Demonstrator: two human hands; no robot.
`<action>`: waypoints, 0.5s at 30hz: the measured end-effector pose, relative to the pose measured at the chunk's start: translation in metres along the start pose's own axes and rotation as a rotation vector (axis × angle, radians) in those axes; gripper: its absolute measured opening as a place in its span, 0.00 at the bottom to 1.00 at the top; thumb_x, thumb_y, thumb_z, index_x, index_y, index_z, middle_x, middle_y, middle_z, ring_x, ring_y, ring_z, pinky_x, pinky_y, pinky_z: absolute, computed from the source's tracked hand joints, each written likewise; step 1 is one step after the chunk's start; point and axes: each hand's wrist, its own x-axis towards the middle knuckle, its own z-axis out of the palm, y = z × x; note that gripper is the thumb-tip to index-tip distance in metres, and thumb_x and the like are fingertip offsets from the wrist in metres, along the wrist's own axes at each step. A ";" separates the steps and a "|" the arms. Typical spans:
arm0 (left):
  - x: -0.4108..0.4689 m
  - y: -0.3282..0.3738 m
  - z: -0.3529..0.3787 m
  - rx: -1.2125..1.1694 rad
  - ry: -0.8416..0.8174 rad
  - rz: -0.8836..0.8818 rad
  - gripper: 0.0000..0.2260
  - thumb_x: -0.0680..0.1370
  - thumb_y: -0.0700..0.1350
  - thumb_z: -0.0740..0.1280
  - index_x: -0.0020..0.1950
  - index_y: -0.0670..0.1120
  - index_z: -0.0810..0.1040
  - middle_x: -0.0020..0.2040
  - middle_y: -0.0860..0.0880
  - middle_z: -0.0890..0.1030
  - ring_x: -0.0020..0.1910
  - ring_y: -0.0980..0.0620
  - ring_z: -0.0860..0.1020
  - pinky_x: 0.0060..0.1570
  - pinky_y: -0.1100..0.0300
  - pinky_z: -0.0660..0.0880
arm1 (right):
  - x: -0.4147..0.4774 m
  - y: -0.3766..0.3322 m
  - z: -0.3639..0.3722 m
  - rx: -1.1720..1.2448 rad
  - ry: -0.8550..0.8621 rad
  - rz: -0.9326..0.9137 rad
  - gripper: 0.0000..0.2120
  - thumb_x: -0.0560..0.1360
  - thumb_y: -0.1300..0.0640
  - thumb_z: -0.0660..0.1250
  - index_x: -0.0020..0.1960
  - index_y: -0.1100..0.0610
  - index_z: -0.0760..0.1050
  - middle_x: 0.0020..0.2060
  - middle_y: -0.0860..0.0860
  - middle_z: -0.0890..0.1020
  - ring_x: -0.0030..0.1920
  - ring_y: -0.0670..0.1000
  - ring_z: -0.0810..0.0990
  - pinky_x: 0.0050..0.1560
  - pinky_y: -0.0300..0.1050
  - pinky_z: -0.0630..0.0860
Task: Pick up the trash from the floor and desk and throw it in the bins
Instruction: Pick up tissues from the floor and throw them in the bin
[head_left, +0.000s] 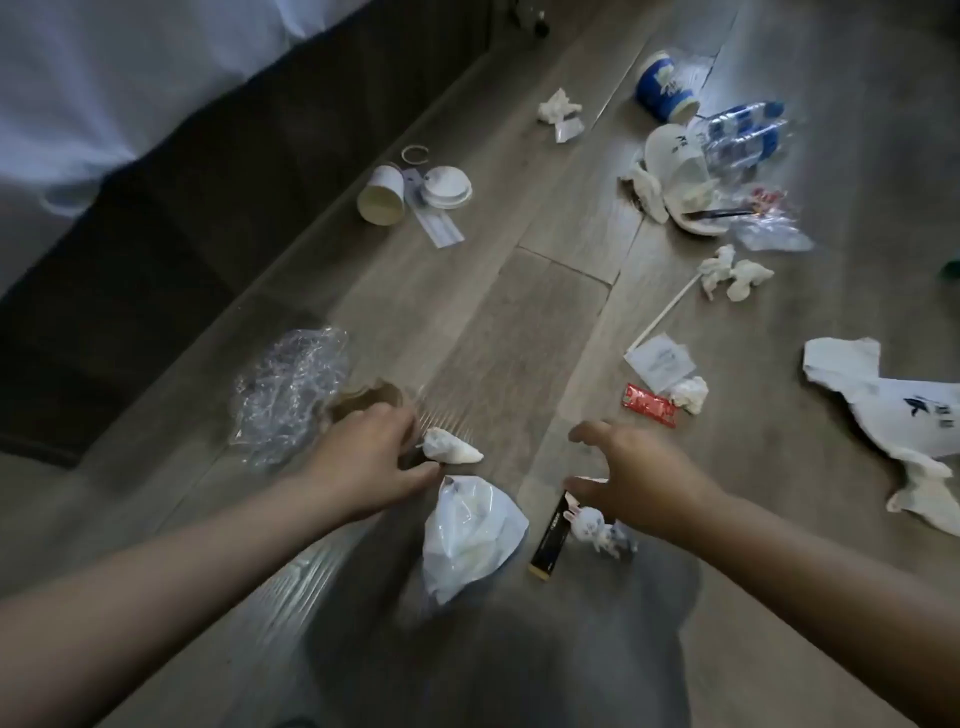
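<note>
Trash lies scattered over the wooden floor (519, 322). My left hand (371, 460) pinches a crumpled white tissue (451, 446), just above a white plastic bag (467, 535). Crinkled clear plastic (288, 387) and a brown cup (363, 402) sit to its left. My right hand (631, 475) hovers with fingers spread and holds nothing, above a black and gold stick wrapper (549, 540) and a rabbit-print wrapper (592, 527). A red sachet (649, 405) and a small tissue ball (690, 392) lie beyond it.
Farther off are a paper cup (382, 195) with lids (445, 188), a tissue (558, 109), a blue cup (665, 85), water bottles (743, 132), a white bowl pile (675, 182), a straw (667, 312) and a torn white bag (893, 410). A dark bed base (156, 234) borders the left.
</note>
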 end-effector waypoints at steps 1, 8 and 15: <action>-0.002 0.000 0.002 0.013 -0.013 -0.032 0.20 0.71 0.62 0.65 0.53 0.48 0.74 0.53 0.49 0.77 0.52 0.47 0.76 0.54 0.52 0.72 | -0.004 0.000 0.002 0.014 0.004 0.013 0.26 0.74 0.44 0.67 0.69 0.50 0.68 0.63 0.48 0.75 0.61 0.50 0.75 0.53 0.39 0.70; -0.001 -0.019 0.024 0.072 -0.009 -0.039 0.22 0.73 0.61 0.65 0.58 0.47 0.70 0.58 0.46 0.76 0.56 0.46 0.75 0.55 0.52 0.71 | -0.018 0.016 0.033 0.015 0.020 0.169 0.25 0.73 0.41 0.67 0.65 0.53 0.68 0.60 0.51 0.73 0.56 0.52 0.75 0.46 0.43 0.71; -0.001 -0.033 0.032 0.102 -0.042 -0.079 0.19 0.74 0.58 0.66 0.56 0.46 0.69 0.57 0.44 0.76 0.56 0.44 0.75 0.51 0.53 0.71 | -0.024 0.032 0.056 0.175 -0.027 0.398 0.35 0.69 0.39 0.69 0.70 0.53 0.61 0.61 0.54 0.68 0.60 0.55 0.72 0.48 0.43 0.67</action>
